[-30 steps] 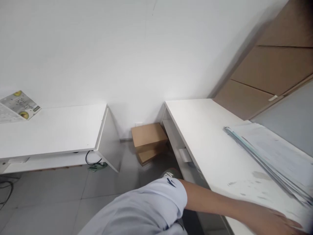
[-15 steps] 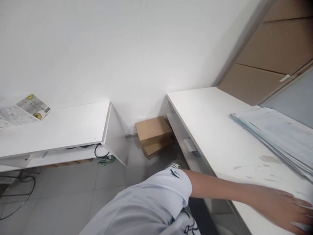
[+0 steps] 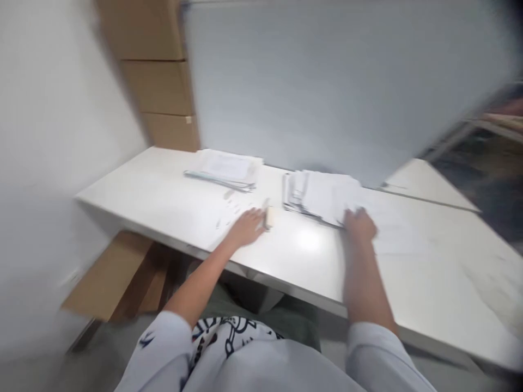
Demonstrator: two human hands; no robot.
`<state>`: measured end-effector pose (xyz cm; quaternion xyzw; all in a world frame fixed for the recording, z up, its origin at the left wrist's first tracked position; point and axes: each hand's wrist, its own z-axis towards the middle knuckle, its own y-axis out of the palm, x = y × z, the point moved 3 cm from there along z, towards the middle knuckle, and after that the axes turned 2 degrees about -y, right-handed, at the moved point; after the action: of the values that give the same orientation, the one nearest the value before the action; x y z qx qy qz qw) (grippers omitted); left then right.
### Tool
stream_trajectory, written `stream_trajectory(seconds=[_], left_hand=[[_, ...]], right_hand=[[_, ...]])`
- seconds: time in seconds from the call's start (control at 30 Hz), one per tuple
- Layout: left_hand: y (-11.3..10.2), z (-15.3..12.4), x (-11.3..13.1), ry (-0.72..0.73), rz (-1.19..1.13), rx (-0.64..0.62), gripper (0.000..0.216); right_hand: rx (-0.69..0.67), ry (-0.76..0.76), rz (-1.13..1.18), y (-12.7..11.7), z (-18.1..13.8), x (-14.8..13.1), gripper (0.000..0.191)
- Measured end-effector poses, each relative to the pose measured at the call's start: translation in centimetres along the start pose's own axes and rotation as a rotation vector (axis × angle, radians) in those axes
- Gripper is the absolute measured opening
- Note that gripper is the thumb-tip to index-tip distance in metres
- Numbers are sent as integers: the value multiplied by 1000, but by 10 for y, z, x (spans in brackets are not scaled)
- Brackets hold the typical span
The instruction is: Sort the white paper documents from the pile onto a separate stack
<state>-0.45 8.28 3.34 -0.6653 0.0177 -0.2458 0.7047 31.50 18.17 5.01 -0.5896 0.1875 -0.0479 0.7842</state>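
My left hand [image 3: 247,226] rests on the white desk [image 3: 298,267], palm down with its fingers stretched out. At its fingertips stands a small beige block [image 3: 269,217]; whether they touch is blurred. My right hand [image 3: 360,224] is closed at the right edge of a stack of papers [image 3: 322,193], with paper in its fingers. To the right of that hand a thin white sheet [image 3: 398,228] lies on the desk, its outline smeared by motion. Farther left, another pile of papers [image 3: 229,166] lies near the back.
A grey-white panel [image 3: 327,81] rises behind the desk. Stacked cardboard boxes [image 3: 161,87] stand at the back left corner. On the floor, left under the desk, is an open cardboard box [image 3: 110,275]. Dark marks [image 3: 229,207] dot the desktop near my left hand.
My view has swung right, from the wall and the other desk to this desk. Both hands and the second paper stack have come into sight.
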Motion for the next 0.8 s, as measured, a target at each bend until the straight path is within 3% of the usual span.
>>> stream_trajectory(seconds=[0.1, 0.27, 0.43, 0.57, 0.67, 0.73, 0.8], left_hand=[[-5, 7, -9, -5, 29, 17, 61], [-3, 22, -26, 20, -27, 49, 62], [-5, 41, -42, 11, -137, 109, 63], [-16, 37, -44, -32, -187, 194, 59], [-29, 21, -30, 117, -157, 421, 48], [-32, 11, -7, 272, -186, 573, 38], [-26, 7, 25, 346, -297, 584, 34]], right_hand=[[-61, 65, 71, -11, 9, 28, 39], [-81, -7, 231, -13, 10, 36, 34], [18, 1, 305, -24, -1, 42, 28], [121, 14, 352, -40, -1, 43, 23], [237, 20, 425, -55, -18, 34, 27], [316, 39, 470, -61, -46, 20, 31], [392, 67, 569, -62, -87, -1, 38]])
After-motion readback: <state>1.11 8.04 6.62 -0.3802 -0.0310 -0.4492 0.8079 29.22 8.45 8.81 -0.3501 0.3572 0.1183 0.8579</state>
